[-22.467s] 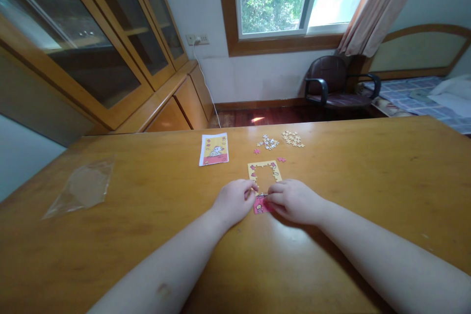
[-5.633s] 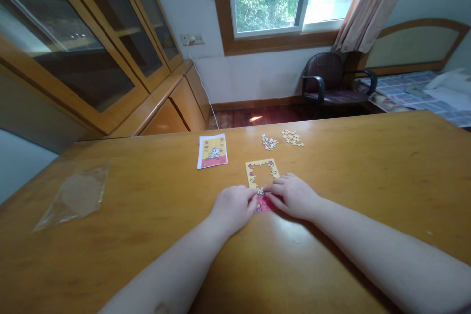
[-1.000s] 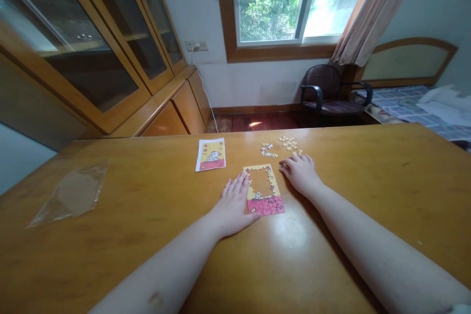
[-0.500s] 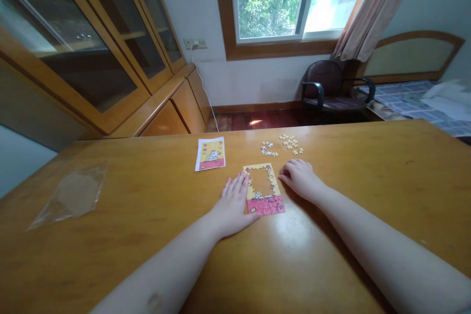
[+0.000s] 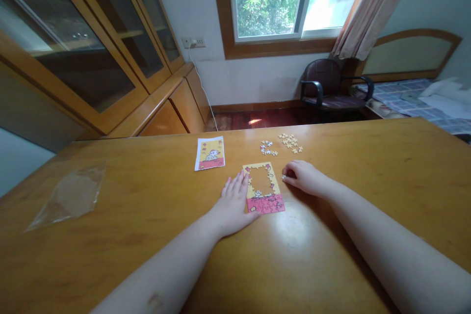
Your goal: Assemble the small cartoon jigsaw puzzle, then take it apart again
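Note:
A partly assembled jigsaw puzzle (image 5: 267, 204) lies on the table, its yellow and pink border joined around a gap in the middle. My left hand (image 5: 233, 203) rests flat along its left edge, fingers spread. Just right of the puzzle, my right hand (image 5: 303, 176) pinches a small white puzzle piece (image 5: 283, 177) between thumb and fingertips. Beyond the puzzle sit two loose groups: white-patterned pieces (image 5: 270, 152) and yellow pieces (image 5: 290, 141). The printed picture card (image 5: 210, 153) to the left shows a white animal on yellow and pink.
A clear plastic bag (image 5: 69, 194) lies at the left of the wooden table (image 5: 147, 196). Behind the table stand a glass-door cabinet (image 5: 143, 95) on the left and a dark armchair (image 5: 324, 83) on the right, beside a bed (image 5: 401, 98).
My right hand has shifted slightly right, away from the puzzle's edge, and a small piece now shows at its fingertips. My left hand has stayed in place.

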Demonstrator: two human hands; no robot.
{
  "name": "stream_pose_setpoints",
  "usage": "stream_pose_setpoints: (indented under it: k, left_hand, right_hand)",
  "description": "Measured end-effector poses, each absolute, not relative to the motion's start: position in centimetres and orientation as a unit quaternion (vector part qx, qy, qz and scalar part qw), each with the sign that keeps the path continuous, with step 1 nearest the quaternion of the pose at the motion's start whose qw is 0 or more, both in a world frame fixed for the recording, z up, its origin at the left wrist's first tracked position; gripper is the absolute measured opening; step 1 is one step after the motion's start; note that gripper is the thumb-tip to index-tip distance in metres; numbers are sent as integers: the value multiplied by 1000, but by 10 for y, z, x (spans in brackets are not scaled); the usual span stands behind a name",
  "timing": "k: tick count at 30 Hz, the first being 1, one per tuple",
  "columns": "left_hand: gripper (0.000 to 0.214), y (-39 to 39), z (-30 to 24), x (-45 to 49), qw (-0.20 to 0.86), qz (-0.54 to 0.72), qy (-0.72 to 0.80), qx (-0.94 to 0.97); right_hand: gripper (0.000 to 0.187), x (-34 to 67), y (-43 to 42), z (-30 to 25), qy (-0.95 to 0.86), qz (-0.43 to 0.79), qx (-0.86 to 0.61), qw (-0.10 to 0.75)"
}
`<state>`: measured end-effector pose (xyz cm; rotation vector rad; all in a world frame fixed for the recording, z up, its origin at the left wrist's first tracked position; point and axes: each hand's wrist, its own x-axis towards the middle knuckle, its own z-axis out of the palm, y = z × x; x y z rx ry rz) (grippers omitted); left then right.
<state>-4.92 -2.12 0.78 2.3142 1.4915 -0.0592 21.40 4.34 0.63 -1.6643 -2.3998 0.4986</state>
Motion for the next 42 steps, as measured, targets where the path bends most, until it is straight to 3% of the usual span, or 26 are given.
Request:
stream_pose_setpoints:
  k: [5, 12, 23, 30, 38, 42]
  left_hand:
    - [98, -22, 9, -49, 190, -20, 529, 827]
    - [98, -21, 7, -50, 187, -17, 530, 827]
    - [98, -21, 6, -50, 185, -9, 529, 828]
    - [98, -21, 2, -52, 185, 1, 524, 832]
    - [97, -21, 3, -51, 186, 5, 522, 832]
    - [97, -21, 4, -51, 185, 2, 522, 832]
  right_hand:
    - [5, 212, 39, 10, -849, 189, -485, 95]
    - [12, 214, 39, 14, -827, 226, -502, 110]
    - [4, 215, 38, 14, -855, 262, -435, 106]
    - [17, 216, 38, 11, -843, 287, -440, 113]
    - [14, 215, 36, 18, -855, 271, -432, 96]
    - [9, 215, 34, 20, -824, 334, -448, 93]
